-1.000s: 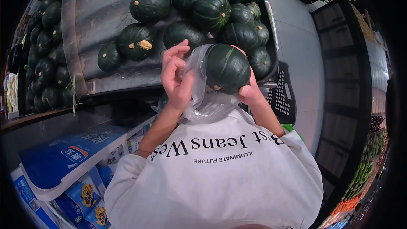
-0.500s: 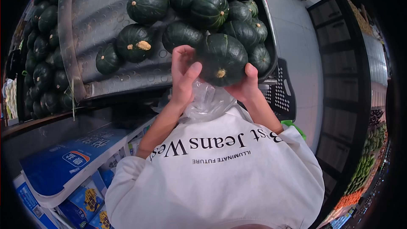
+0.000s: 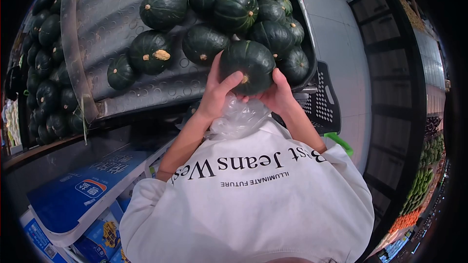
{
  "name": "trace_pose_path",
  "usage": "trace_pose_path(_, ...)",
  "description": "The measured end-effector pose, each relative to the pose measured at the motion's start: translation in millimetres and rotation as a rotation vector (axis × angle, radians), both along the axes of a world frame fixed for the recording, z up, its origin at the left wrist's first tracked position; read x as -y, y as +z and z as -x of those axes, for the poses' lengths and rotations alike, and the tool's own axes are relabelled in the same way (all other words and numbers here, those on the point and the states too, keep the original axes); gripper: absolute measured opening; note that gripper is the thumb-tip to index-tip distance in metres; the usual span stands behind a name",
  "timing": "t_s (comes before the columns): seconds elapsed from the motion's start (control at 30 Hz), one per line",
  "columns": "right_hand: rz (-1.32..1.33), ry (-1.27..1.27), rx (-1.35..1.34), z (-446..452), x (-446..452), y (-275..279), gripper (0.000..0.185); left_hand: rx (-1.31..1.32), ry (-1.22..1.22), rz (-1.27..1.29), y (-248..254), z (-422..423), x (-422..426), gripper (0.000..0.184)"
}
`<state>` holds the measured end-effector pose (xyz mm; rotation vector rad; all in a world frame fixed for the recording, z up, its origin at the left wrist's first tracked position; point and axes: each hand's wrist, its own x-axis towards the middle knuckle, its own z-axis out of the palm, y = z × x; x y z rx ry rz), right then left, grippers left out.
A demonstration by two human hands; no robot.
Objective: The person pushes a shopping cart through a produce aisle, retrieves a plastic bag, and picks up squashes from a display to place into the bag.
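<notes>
A round dark green pumpkin with a tan stem scar is held between both hands, above the front edge of the display shelf. My left hand wraps its left side, with the thumb laid across the front. On the other side, my right hand grips it from the right and below, thumb up along the skin. A clear plastic bag hangs crumpled beneath the pumpkin, close to both wrists. Which fingers touch the bag I cannot tell. Just behind, another pumpkin rests on the shelf.
More pumpkins are heaped at the back right of the ridged grey shelf. A further stack of pumpkins stands far left. Blue cartons lie below left. A black perforated basket with a green handle is at the right.
The pumpkin has come slightly left and rolled a little between the hands. My left fingers have straightened along its side, and my right hand has moved inward with it.
</notes>
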<state>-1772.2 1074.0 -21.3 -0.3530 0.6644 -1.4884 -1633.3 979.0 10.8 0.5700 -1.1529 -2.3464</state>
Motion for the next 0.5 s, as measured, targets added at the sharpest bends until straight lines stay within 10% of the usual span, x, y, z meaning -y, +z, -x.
trace_pose_path(0.5,0.197,-0.280,-1.261,11.3,-6.9,52.1,0.097,-0.070,-0.113,-0.252,-12.3,-11.3,-3.7,0.072)
